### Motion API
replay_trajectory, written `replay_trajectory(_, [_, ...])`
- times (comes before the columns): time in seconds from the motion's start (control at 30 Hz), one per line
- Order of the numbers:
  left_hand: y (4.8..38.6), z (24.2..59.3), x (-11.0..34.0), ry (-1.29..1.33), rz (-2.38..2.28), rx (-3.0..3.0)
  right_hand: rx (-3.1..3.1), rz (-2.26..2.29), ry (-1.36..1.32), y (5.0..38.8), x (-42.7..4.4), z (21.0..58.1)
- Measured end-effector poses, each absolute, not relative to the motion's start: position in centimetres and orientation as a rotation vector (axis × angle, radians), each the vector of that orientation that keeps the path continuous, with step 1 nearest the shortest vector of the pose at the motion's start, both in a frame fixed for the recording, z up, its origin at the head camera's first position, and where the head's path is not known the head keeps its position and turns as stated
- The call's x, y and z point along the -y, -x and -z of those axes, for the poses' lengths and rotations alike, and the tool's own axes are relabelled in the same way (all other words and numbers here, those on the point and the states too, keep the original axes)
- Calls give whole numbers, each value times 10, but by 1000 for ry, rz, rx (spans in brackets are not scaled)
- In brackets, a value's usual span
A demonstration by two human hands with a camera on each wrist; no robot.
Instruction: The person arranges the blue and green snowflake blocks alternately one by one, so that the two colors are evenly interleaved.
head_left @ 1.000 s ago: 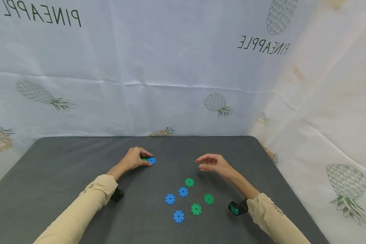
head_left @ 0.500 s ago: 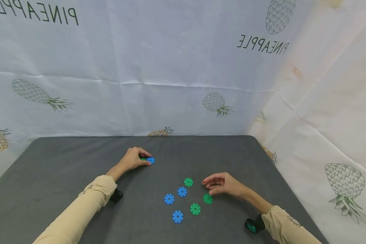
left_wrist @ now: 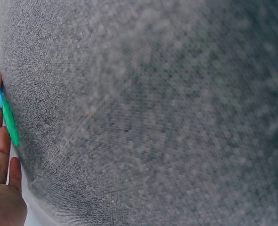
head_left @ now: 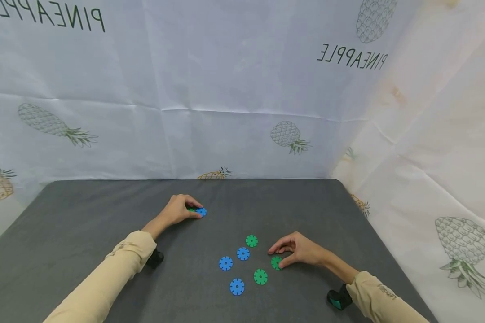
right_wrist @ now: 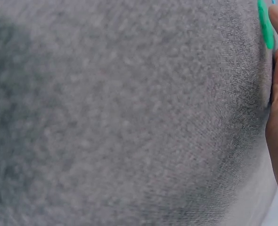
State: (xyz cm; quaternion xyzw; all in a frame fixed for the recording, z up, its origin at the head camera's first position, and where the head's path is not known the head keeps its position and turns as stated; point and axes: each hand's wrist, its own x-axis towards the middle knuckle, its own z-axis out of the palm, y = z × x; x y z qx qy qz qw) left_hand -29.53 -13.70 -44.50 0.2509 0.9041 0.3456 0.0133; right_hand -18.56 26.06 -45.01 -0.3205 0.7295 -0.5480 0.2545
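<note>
Between thumb and fingertips, my left hand (head_left: 178,209) pinches a blue interlocking disc (head_left: 202,212) with notched edges. A green disc (left_wrist: 10,123) sits against the blue one, mostly hidden by the fingers in the head view. My right hand (head_left: 301,250) is low over the table, its thumb at the right edge of another green disc (head_left: 275,262) that lies flat. The fingers of that hand are bent loosely above the disc's far side, apart from the thumb. In the right wrist view a green disc (right_wrist: 265,23) shows beside the hand.
Several loose discs lie on the dark grey table (head_left: 117,202): two green, one of them the near disc (head_left: 260,277), and three blue, including the front disc (head_left: 237,286). A white pineapple-print cloth (head_left: 226,80) hangs behind and to the right.
My right hand has come nearer and a little to the right, down to the rightmost green disc, with its thumb now at the disc's edge. The left hand keeps its hold in place.
</note>
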Motion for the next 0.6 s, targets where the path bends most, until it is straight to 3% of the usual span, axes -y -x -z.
replay_trajectory(0.6, [298,445,136,-762,-1075,-2806,-1957,1378,994,193,-262,446])
